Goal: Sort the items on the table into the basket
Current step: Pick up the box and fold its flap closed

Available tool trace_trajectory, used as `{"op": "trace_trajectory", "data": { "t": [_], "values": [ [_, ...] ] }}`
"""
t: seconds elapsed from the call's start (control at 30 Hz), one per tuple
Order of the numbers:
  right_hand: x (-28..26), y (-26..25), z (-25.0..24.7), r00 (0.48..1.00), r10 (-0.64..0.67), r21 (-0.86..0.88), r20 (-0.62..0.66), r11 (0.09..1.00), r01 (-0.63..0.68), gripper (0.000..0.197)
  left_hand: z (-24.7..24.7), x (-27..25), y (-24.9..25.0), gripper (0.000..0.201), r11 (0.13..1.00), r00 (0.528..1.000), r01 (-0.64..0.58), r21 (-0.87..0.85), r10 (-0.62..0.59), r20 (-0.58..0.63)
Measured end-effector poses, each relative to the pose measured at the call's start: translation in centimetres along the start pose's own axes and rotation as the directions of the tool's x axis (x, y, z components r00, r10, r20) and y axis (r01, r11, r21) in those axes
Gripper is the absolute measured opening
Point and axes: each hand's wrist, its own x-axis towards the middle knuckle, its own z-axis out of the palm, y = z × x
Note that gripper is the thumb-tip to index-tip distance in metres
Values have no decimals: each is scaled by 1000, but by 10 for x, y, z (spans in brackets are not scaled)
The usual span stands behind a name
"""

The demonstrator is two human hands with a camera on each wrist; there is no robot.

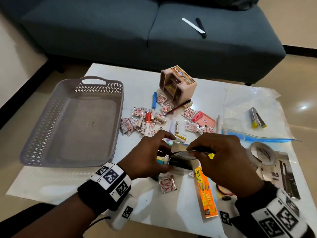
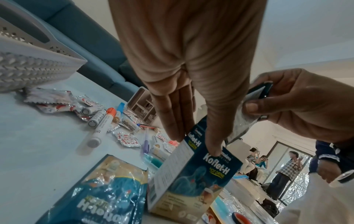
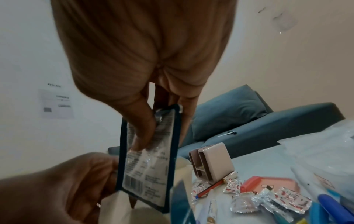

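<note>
On the table's left stands a grey lattice basket [image 1: 42, 127], with nothing in it. My left hand [image 1: 169, 153] grips a dark blue Koflet-H box [image 2: 201, 174] upright on the table, thumb on its front and fingers on its side. In the left wrist view, my left hand [image 2: 195, 144] reaches down onto the box top. My right hand [image 1: 188, 148] pinches a silver sachet [image 3: 149, 174] with a dark blue edge. The sachet's lower end sits at the box's open top [image 3: 122, 212]. A second blue sachet [image 2: 107, 194] lies flat beside the box.
Chilli-flake packets [image 1: 167, 183], batteries [image 1: 177, 127] and a marker [image 1: 147, 122] are scattered mid-table. A pink organizer [image 1: 177, 85] lies tipped behind them. An orange bag-clip pack [image 1: 205, 191], a tape roll [image 1: 262, 155], a pink case [image 1: 203, 119] and plastic bags [image 1: 253, 103] lie to the right. A sofa [image 1: 120, 31] stands beyond.
</note>
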Motion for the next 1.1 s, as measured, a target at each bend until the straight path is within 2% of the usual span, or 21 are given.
{"op": "trace_trajectory", "data": {
  "t": [0.1, 0.33, 0.43, 0.5, 0.57, 0.63, 0.73, 0.87, 0.97, 1.03, 1.1],
  "values": [
    [3, 2, 5, 999, -23, -66, 49, 997, 26, 28, -1, 1, 3, 71, 1000, 1000, -11, -22, 10, -19],
    [7, 11, 12, 995, 14, -182, 103, 983, 5, 23, 2, 2, 9, 70, 998, 999, -22, -61, 19, -40],
    [6, 8, 30, 977, 80, -301, 195, 953, -18, 17, 3, 3, 10, 71, 998, 999, -42, -54, 41, -30],
    [4, 7, 37, 958, 167, -403, 234, 913, -61, 16, 3, 3, 11, 71, 997, 998, -52, -56, 51, -30],
    [5, 3, 37, 951, 186, -466, 248, 883, -51, 20, 3, 3, 11, 69, 996, 998, -56, -69, 53, -37],
    [7, -3, 37, 920, 201, -533, 337, 846, 11, 25, 4, 3, 10, 67, 995, 997, -59, -86, 55, -50],
    [7, -12, 36, 841, 278, -593, 465, 803, 62, 42, 6, 3, 8, 60, 991, 995, -91, -97, 85, -56],
    [-1, -15, 40, 774, 331, -530, 539, 848, 7, 43, 5, 2, 9, 41, 986, 987, -158, -52, 157, -28],
    [-1, -15, 44, 747, 379, -560, 546, 829, -11, 49, 2, 2, 6, 34, 979, 979, -203, 13, 202, 13],
    [-2, -15, 48, 786, 359, -565, 503, 825, -15, 50, 0, 3, 5, 38, 963, 966, -257, 84, 257, 11],
    [-2, -14, 50, 867, 272, -561, 418, 828, 10, 49, -3, 5, 7, 41, 942, 946, -313, 120, 321, -51]
  ]
}}
